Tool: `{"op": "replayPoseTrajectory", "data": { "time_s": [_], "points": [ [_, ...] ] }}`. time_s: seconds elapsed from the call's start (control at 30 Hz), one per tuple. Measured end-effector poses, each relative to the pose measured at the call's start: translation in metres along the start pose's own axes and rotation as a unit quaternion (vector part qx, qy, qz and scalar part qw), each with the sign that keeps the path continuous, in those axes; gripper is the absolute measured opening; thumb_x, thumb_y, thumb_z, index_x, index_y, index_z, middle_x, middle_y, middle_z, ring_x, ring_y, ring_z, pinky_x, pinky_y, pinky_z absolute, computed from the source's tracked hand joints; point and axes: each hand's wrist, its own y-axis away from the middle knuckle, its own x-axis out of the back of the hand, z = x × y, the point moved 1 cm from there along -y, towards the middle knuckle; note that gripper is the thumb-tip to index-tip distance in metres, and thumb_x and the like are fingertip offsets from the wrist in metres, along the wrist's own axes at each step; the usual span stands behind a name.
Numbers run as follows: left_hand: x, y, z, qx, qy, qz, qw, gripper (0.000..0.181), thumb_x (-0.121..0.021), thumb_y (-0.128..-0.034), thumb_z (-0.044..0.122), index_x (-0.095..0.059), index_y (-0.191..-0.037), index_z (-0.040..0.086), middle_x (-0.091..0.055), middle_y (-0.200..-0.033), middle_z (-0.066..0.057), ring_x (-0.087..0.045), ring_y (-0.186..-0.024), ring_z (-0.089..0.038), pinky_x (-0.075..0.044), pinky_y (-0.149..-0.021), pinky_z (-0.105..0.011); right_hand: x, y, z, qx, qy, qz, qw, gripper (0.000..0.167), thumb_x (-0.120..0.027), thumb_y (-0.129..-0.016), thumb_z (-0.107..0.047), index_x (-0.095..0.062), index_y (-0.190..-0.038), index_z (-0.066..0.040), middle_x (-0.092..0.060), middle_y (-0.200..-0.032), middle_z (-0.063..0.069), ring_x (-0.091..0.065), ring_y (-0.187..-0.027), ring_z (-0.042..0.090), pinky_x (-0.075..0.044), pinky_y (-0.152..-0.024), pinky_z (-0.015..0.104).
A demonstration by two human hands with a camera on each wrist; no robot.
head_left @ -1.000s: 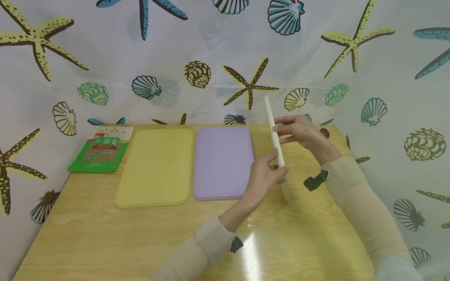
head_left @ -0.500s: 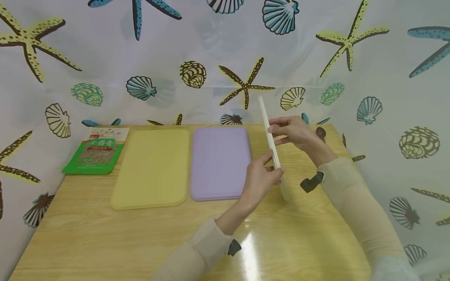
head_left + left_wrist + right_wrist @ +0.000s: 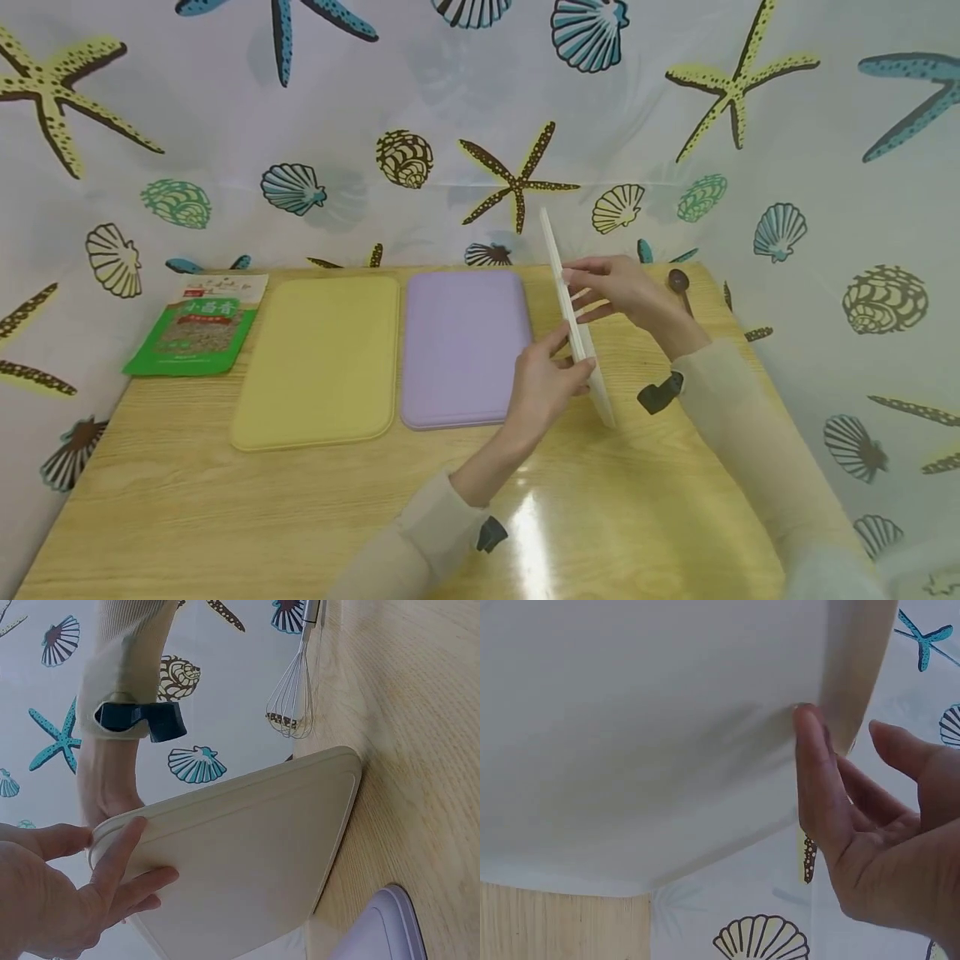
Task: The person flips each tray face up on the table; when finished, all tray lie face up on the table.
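White tray (image 3: 240, 855): tipped up on edge, leaning, to the right of the purple tray; its low edge seems to rest on the worktop (image 3: 225, 517).
Left hand (image 3: 540, 379): my fingers pinch the white tray's raised edge, thumb on one side, the rest across its face.
Right hand (image 3: 626, 292): my fingers touch that tray farther along, toward the cloth (image 3: 420, 83); I cannot tell whether they grip or only steady it.
Trays laid flat: yellow tray (image 3: 318, 358) and purple tray (image 3: 465, 342), side by side, a narrow gap between; that part looks done to me.
Tray left: the white one, neither flat nor let go; I'd call it midway.
Spoon (image 3: 678, 280) and whisk (image 3: 291, 697): both near the cloth, neither in my hands.
Bag (image 3: 197, 333): green, beside the yellow tray; I read 小茴香, fennel; the red strip and smaller print are too small.
Tray writing: none that I can see.
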Motion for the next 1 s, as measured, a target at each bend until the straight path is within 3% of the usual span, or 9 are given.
{"op": "replayPoseTrajectory", "data": {
  "time_s": [0.13,0.3,0.43,0.53,0.67,0.77,1.0],
  "points": [
    [0.005,0.001,-0.004,0.002,0.006,0.004,1.0,0.063,-0.065,-0.0872,-0.004,-0.038,-0.144,-0.004,-0.042,-0.145,-0.02,-0.066,-0.102,-0.031,-0.059,-0.068,-0.028,0.008,0.007,0.035,-0.02,0.05,0.023,0.9983,0.053,-0.053,-0.099,-0.036,-0.05,-0.136,0.002,-0.059,-0.121,0.027,-0.064,-0.105,0.037,-0.058,-0.081,0.042],
    [0.012,0.002,-0.006,0.01,0.018,0.014,0.9997,0.063,-0.066,-0.0864,-0.004,-0.038,-0.143,-0.003,-0.043,-0.144,-0.02,-0.067,-0.102,-0.029,-0.059,-0.07,-0.03,0.018,0.023,0.102,-0.072,0.095,0.069,0.9905,0.051,-0.047,-0.102,-0.03,-0.045,-0.139,0.005,-0.056,-0.126,0.026,-0.059,-0.109,0.037,-0.054,-0.09,0.043],
    [0.019,0.002,-0.008,0.015,0.01,0.021,0.9996,0.061,-0.067,-0.0876,0.002,-0.041,-0.143,0.001,-0.05,-0.138,-0.022,-0.071,-0.083,-0.027,-0.049,-0.044,-0.015,0.016,0.039,0.138,-0.094,0.104,0.077,0.9871,0.049,-0.046,-0.102,-0.023,-0.042,-0.139,0.009,-0.055,-0.126,0.027,-0.062,-0.102,0.03,-0.055,-0.089,0.039],
    [0.024,0.001,-0.007,0.007,0.004,0.024,0.9997,0.059,-0.065,-0.0885,0.003,-0.041,-0.143,0.0,-0.052,-0.134,-0.025,-0.071,-0.072,-0.031,-0.032,-0.033,-0.011,0.013,0.043,0.149,-0.083,0.085,0.07,0.9904,0.05,-0.046,-0.102,-0.02,-0.038,-0.139,0.012,-0.056,-0.125,0.03,-0.064,-0.1,0.029,-0.056,-0.086,0.036],
    [0.027,0.002,-0.006,-0.006,0.018,0.018,0.9997,0.06,-0.062,-0.0883,0.0,-0.037,-0.142,-0.006,-0.048,-0.138,-0.025,-0.07,-0.086,-0.031,-0.055,-0.053,-0.018,0.013,0.04,0.153,-0.08,0.045,0.05,0.9946,0.053,-0.05,-0.101,-0.023,-0.038,-0.14,0.012,-0.056,-0.125,0.03,-0.064,-0.103,0.033,-0.055,-0.088,0.04],
    [0.028,0.001,-0.008,0.001,0.016,0.015,0.9998,0.062,-0.059,-0.0874,-0.001,-0.034,-0.144,-0.007,-0.046,-0.141,-0.023,-0.069,-0.091,-0.03,-0.059,-0.069,-0.029,0.015,0.037,0.155,-0.093,0.038,0.028,0.9945,0.055,-0.056,-0.098,-0.022,-0.041,-0.139,0.01,-0.058,-0.124,0.028,-0.064,-0.103,0.032,-0.055,-0.088,0.041],
    [0.035,-0.003,-0.012,0.03,0.016,-0.001,0.9994,0.07,-0.056,-0.084,-0.005,-0.029,-0.148,-0.002,-0.05,-0.134,-0.021,-0.068,-0.087,-0.025,-0.059,-0.067,-0.029,0.024,0.034,0.157,-0.114,0.014,0.013,0.9933,0.05,-0.061,-0.094,-0.006,-0.043,-0.138,0.01,-0.062,-0.12,0.025,-0.068,-0.094,0.025,-0.058,-0.081,0.038]
  ]
}}
